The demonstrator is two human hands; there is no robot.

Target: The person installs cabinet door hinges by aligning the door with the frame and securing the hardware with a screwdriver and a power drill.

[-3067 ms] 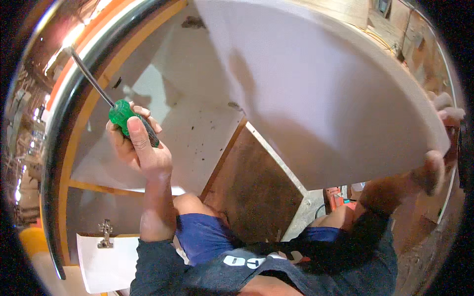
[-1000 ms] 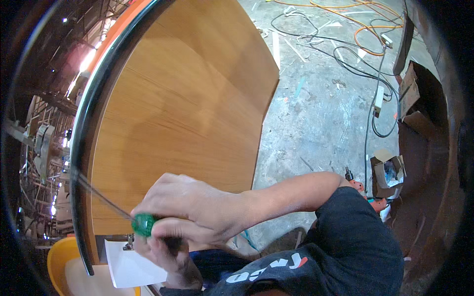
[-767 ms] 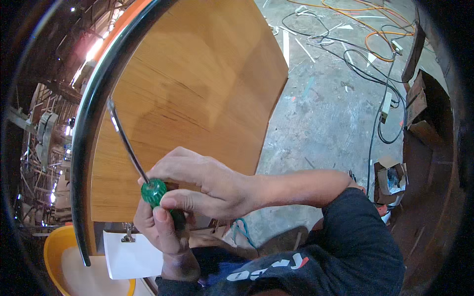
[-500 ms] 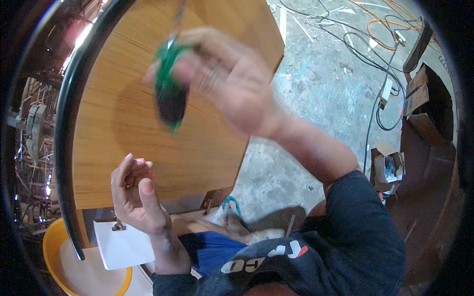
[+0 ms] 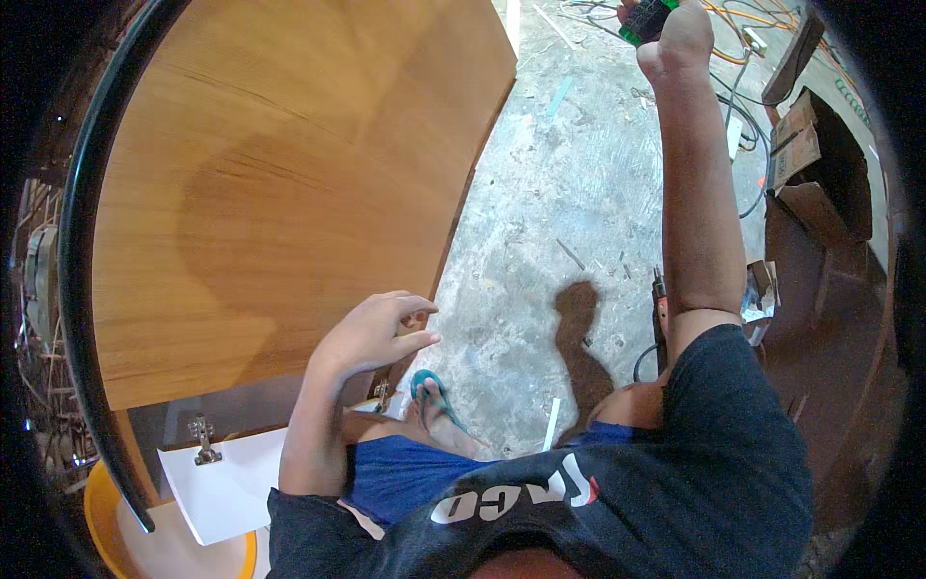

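My right hand (image 5: pixel 683 37) is stretched far out over the floor at the upper right, closed around the black and green handle of a screwdriver (image 5: pixel 652 17). The tool's shaft is out of the picture. Close to the lower right corner of a wood-grain panel (image 5: pixel 309 183), my left hand (image 5: pixel 376 333) holds nothing, its thumb and bent fingers apart. Below it, a metal hinge (image 5: pixel 381 394) sits by the panel's lower edge. Farther left, a second hinge (image 5: pixel 204 441) lies on a white board (image 5: pixel 227 492).
A black curved bar (image 5: pixel 72 251) runs along the left side. Below stands a yellow tub (image 5: pixel 101 516). A red and black power tool (image 5: pixel 661 299) rests on the concrete floor (image 5: pixel 526 232). Cardboard boxes (image 5: pixel 801 145) and cables (image 5: pixel 748 58) lie at the right.
My right hand has swung from over the panel to the far upper right with the screwdriver. My left hand has moved right and turned palm down. The view has shifted right.
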